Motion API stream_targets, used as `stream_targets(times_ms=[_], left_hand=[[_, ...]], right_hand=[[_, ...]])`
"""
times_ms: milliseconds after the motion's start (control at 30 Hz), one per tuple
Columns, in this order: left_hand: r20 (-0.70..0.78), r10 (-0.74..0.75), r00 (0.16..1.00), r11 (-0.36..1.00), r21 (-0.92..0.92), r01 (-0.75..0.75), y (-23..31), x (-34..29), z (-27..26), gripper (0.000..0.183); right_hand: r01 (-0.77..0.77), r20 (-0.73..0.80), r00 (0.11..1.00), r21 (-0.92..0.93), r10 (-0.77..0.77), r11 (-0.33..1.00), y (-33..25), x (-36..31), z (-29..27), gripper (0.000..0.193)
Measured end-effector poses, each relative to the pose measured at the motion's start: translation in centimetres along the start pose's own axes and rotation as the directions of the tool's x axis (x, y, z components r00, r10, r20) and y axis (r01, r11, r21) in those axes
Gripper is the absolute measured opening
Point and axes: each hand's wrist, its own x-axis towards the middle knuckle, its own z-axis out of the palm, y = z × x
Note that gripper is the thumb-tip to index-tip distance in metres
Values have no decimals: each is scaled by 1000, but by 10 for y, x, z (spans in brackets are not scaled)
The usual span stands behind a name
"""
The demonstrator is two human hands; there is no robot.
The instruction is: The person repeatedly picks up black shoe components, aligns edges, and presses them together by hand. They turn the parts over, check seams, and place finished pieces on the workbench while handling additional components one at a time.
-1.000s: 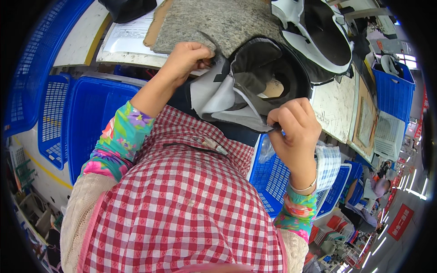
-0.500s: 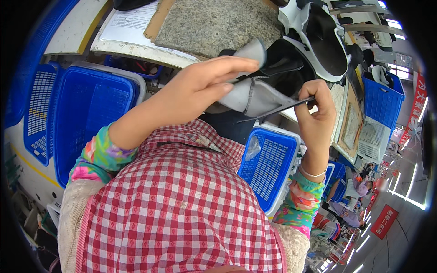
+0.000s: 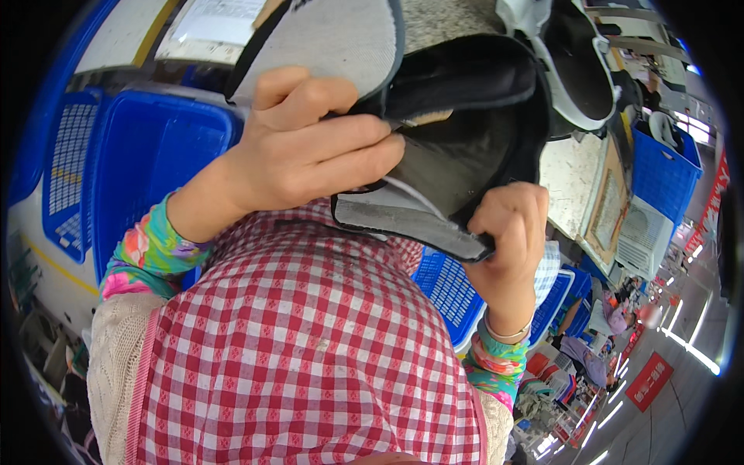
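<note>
Both forearms rose from the lower edge, sleeves in bright floral print over a red-and-white checked apron [image 3: 310,364], and met close under the camera around a grey and black shoe upper [image 3: 434,147] held up above the desk [image 3: 570,182]. The left hand [image 3: 310,151] lay across the upper's left side, wrist bent, knuckles toward the camera. The right hand [image 3: 508,232] came up from below, a thin bangle at its wrist. Room was tight: blue plastic crates [image 3: 155,155] crowded the left and lower right, and another black-and-white shoe piece [image 3: 577,70] sat just beyond on the desk. The left grip was closed on the upper's collar edge, fingers curled over it; the right grip was closed in a fist on the upper's lower grey edge.
</note>
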Motion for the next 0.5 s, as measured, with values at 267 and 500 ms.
stream_targets(times_ms=[267,500], left_hand=[[-9,114,993,987,-110,-114,7,-4,-47,19],[130,142,981,947,-307,-96,7,-6,-53,22]], right_hand=[[18,-274,960,-114,-48,993,-40,-16,28,45],[-65,-343,939,-156,8,986,-55,-28,32,29]])
